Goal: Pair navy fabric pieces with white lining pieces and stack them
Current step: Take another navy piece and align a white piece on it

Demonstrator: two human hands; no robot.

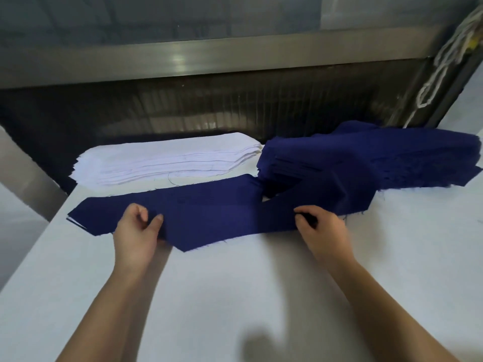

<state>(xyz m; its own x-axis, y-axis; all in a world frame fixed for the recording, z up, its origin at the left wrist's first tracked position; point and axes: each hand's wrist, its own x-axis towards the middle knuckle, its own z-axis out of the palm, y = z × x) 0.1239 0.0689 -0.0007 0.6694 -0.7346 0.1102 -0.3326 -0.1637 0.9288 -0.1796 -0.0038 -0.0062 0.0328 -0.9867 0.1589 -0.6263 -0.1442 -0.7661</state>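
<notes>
A long navy fabric piece (209,215) lies across the white table in front of me. My left hand (136,231) pinches its near edge towards the left end, thumb on top. My right hand (321,231) grips its right part, where the cloth rises towards the navy stack (379,158) at the back right. A thin white edge of lining (72,220) peeks out under the piece's left tip. The stack of white lining pieces (167,160) sits at the back left.
The white table (235,296) reaches from the stacks to me, with its left edge running diagonally. A dark metal machine frame (209,64) stands behind the stacks. White cords (439,66) hang at the upper right.
</notes>
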